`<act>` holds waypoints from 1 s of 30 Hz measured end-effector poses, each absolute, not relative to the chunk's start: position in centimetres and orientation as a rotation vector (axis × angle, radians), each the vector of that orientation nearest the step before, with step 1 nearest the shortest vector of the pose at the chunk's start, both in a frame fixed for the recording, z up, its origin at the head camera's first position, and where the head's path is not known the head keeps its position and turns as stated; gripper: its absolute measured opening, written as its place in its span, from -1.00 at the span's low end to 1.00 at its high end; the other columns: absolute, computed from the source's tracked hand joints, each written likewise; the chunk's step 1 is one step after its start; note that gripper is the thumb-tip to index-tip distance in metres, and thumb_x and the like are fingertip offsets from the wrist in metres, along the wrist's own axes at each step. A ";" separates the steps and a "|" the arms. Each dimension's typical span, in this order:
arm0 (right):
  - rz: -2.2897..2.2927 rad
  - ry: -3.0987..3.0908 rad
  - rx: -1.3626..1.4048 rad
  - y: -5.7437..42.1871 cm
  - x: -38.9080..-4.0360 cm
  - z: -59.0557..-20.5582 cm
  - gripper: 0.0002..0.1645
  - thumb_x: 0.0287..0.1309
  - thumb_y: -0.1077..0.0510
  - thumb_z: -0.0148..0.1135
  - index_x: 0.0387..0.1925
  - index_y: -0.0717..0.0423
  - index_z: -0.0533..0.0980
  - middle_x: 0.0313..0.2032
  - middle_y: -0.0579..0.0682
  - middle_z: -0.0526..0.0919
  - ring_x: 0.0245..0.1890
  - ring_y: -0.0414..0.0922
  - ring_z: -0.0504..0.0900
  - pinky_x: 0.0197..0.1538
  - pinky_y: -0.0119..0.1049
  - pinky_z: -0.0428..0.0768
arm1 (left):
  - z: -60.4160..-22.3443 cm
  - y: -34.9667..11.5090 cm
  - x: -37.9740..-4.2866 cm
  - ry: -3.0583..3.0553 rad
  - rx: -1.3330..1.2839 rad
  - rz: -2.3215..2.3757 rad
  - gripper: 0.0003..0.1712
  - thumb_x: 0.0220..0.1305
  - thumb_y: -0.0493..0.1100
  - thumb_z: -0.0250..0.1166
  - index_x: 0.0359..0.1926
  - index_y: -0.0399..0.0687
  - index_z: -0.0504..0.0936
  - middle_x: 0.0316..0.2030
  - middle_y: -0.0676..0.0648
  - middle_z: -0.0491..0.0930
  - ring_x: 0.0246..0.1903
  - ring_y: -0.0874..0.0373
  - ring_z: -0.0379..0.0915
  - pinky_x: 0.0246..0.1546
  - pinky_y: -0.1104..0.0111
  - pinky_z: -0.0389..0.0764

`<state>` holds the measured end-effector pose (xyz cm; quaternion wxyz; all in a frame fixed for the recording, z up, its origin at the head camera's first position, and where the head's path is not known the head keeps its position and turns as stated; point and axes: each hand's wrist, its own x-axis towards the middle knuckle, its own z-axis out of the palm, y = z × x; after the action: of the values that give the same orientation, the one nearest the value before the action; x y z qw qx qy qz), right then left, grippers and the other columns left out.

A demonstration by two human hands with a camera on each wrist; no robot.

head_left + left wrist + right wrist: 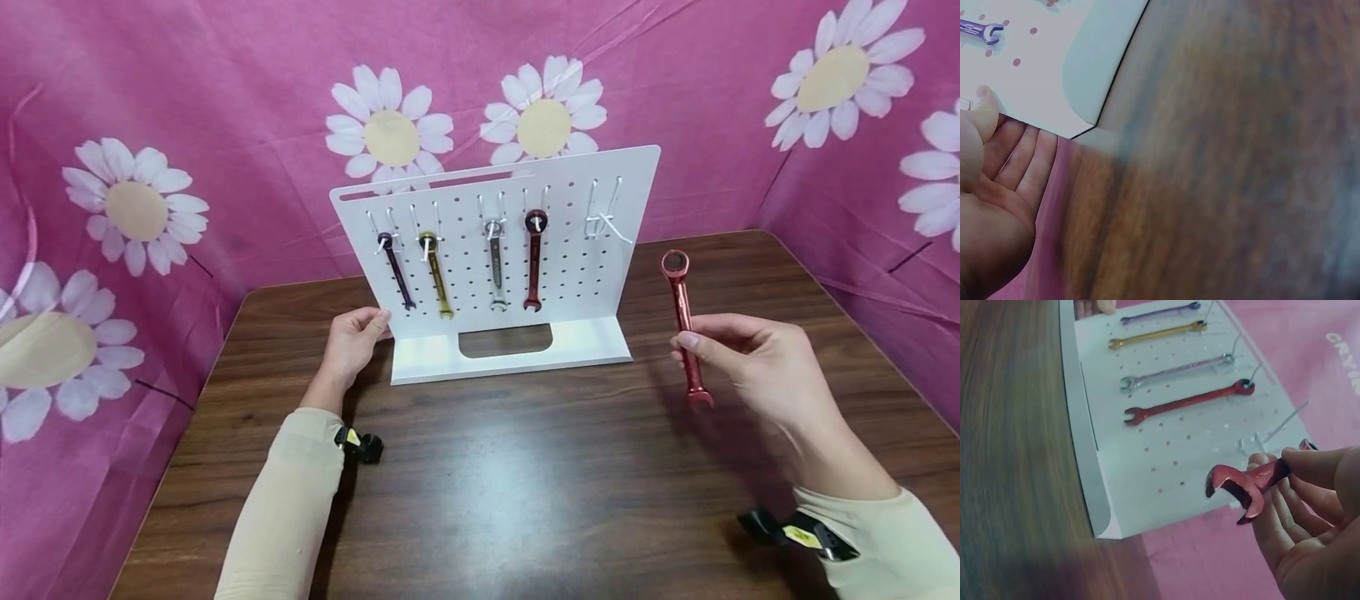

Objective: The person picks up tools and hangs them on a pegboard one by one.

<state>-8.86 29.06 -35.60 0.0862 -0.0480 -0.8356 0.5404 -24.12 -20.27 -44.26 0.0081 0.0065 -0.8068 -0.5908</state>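
Observation:
My right hand [772, 367] pinches a red combination wrench [682, 312] between thumb and fingers, ring end up, to the right of the white pegboard stand [585, 275]. In the right wrist view the open jaw end of that wrench [1235, 487] points toward the camera. My left hand [351, 346] grips the board's lower left edge, thumb in front and fingers behind. On the board's hooks hang a purple wrench [396, 271], a yellow wrench [437, 275], a silver wrench [496, 262] and a second red wrench [534, 262]. A bare hook [600, 223] sits at the upper right.
The stand's base plate [427, 362] has a cut-out and rests on a dark wooden table [487, 483]. Behind the table hangs a pink cloth [255, 100] with white flowers. A black wrist camera [360, 444] shows at my left sleeve.

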 end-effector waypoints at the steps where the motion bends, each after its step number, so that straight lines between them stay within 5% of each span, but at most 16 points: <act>1: 1.610 -2.483 -0.122 28.9 -8.8 -35.5 -0.76 0.31 0.19 0.55 0.01 0.03 0.81 -0.35 -0.31 0.87 -0.27 -0.48 0.76 -0.22 -0.62 0.58 | -44.3 -20.3 -24.1 -2.520 0.022 -1.847 -0.60 0.64 -0.16 0.25 0.03 -0.55 0.69 -0.41 0.29 0.67 -0.34 0.45 0.69 -0.11 0.57 0.73; 19: 1.967 -2.201 0.079 25.6 -9.0 -34.3 -0.78 0.27 0.36 0.52 -0.05 0.20 0.79 -0.34 -0.01 0.90 -0.31 -0.26 0.87 -0.27 -0.52 0.68 | -44.5 -20.2 -24.2 -2.481 0.004 -1.866 -0.59 0.63 -0.19 0.25 0.02 -0.62 0.67 -0.43 0.21 0.67 -0.34 0.43 0.68 -0.12 0.58 0.73; 26: 1.733 -2.351 0.023 24.5 -10.2 -34.3 -0.79 0.29 0.26 0.55 -0.05 0.09 0.81 -0.38 -0.27 0.87 -0.38 -0.37 0.80 -0.42 -0.52 0.56 | -44.5 -20.3 -24.3 -2.489 -0.003 -1.860 -0.62 0.62 -0.20 0.26 0.01 -0.58 0.68 -0.44 0.25 0.66 -0.33 0.44 0.66 -0.10 0.55 0.75; 30: 1.614 -2.419 -0.007 24.1 -10.9 -34.6 -0.79 0.29 0.21 0.56 -0.05 0.07 0.81 -0.38 -0.41 0.84 -0.37 -0.42 0.76 -0.34 -0.56 0.60 | -44.4 -20.2 -24.2 -2.494 0.001 -1.861 -0.62 0.63 -0.20 0.26 0.01 -0.58 0.69 -0.45 0.26 0.65 -0.34 0.43 0.68 -0.12 0.55 0.75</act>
<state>-10.94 24.12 -34.65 0.1165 -0.0022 -0.8262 0.5512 -24.20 -20.25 -44.42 0.0151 0.0002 -0.8014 -0.5980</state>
